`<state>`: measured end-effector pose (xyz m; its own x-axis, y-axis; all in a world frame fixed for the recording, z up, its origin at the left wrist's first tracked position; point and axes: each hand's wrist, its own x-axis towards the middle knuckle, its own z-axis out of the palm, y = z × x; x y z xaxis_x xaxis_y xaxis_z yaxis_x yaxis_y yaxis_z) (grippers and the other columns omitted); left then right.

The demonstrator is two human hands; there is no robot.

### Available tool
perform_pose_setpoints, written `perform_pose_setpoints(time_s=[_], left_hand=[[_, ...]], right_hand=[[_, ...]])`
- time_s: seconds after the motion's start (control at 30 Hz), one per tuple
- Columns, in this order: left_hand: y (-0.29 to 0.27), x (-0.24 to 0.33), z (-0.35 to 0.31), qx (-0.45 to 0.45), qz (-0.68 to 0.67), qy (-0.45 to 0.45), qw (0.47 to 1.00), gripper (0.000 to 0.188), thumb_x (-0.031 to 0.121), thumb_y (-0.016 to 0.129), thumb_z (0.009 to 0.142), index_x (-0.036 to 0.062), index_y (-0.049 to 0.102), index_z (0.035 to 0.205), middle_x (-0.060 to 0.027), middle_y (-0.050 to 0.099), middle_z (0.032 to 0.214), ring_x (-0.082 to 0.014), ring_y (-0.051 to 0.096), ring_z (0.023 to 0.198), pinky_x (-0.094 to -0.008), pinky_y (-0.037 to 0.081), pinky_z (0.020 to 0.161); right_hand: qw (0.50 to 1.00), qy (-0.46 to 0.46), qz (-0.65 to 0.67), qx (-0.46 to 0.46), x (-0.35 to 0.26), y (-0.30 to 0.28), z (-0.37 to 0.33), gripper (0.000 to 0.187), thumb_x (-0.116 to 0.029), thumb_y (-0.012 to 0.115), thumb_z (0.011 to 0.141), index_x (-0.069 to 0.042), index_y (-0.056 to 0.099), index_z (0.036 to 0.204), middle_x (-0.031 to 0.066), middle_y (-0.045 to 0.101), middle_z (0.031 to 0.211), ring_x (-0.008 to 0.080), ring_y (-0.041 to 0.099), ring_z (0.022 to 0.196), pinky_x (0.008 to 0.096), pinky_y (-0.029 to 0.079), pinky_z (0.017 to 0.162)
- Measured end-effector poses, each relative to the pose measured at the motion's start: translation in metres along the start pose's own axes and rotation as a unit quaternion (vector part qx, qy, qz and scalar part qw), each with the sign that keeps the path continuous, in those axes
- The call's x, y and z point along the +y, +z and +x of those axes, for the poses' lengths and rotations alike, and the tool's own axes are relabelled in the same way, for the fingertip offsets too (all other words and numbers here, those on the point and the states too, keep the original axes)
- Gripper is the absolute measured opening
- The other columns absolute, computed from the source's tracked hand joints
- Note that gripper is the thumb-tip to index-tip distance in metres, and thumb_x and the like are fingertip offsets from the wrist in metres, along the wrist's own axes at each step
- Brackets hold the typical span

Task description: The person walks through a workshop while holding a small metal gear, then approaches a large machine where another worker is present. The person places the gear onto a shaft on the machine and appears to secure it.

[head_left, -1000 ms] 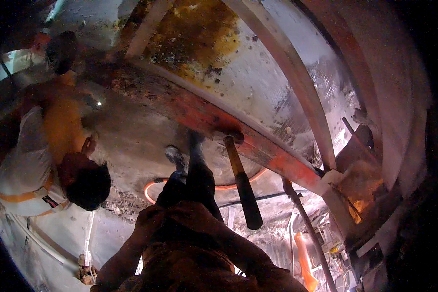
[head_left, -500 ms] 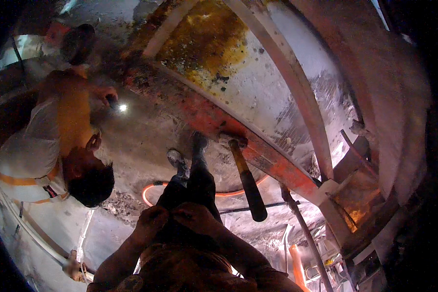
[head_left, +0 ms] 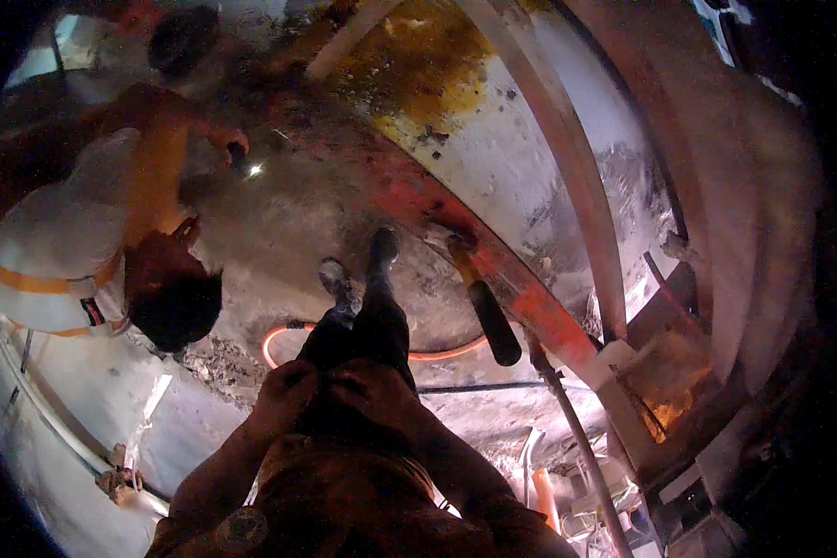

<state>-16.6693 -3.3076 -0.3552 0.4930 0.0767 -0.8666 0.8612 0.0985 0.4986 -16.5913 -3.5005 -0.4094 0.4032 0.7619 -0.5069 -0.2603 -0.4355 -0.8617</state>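
Both of my hands are low in front of my waist, against the dark trousers. My left hand is at the left thigh with its fingers curled in. Close to it, my right hand is also bent closed over the cloth. Dim light hides whatever the fingers may hold. Ahead and to the right, out of my hands, a hammer with a yellow and black handle rests its head by a red beam. My boots stand on the dusty floor left of the hammer.
At the left a co-worker in a pale vest with orange bands holds a small bright light. An orange hose loops around my legs. A metal pole slants at the right; curved ribs rise beyond the beam.
The view has shifted slightly, so the hammer sits higher and further right in it. The co-worker's lit hand appears higher. My hands stay at my waist.
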Motion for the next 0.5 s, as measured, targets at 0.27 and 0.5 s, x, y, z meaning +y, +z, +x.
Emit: perform_pose_setpoints(time_s=[0.27, 0.5], left_hand=[[0.0, -0.002, -0.023, 0.044, -0.129, -0.092, 0.986, 0.018, 0.02, 0.064, 0.092, 0.0034, 0.063, 0.1, 0.0022, 0.057, 0.078, -0.0045, 0.049, 0.068, -0.0211, 0.041, 0.059], [-0.009, -0.024, -0.04, 0.016, -0.038, 0.02, 0.999, 0.02, 0.021, 0.065, 0.091, 0.0026, 0.063, 0.101, 0.0007, 0.059, 0.08, -0.0055, 0.051, 0.07, -0.0222, 0.042, 0.06]], right_hand=[[0.998, -0.024, -0.051, 0.025, -0.02, 0.008, -0.004, 0.026, -0.023, 0.074, 0.084, -0.01, 0.069, 0.107, 0.0093, 0.067, 0.098, 0.0227, 0.066, 0.086, 0.0319, 0.053, 0.075], [0.998, -0.012, -0.059, -0.007, -0.042, 0.012, -0.006, 0.023, -0.02, 0.074, 0.084, -0.01, 0.069, 0.104, 0.0089, 0.068, 0.098, 0.022, 0.067, 0.083, 0.032, 0.054, 0.072]])
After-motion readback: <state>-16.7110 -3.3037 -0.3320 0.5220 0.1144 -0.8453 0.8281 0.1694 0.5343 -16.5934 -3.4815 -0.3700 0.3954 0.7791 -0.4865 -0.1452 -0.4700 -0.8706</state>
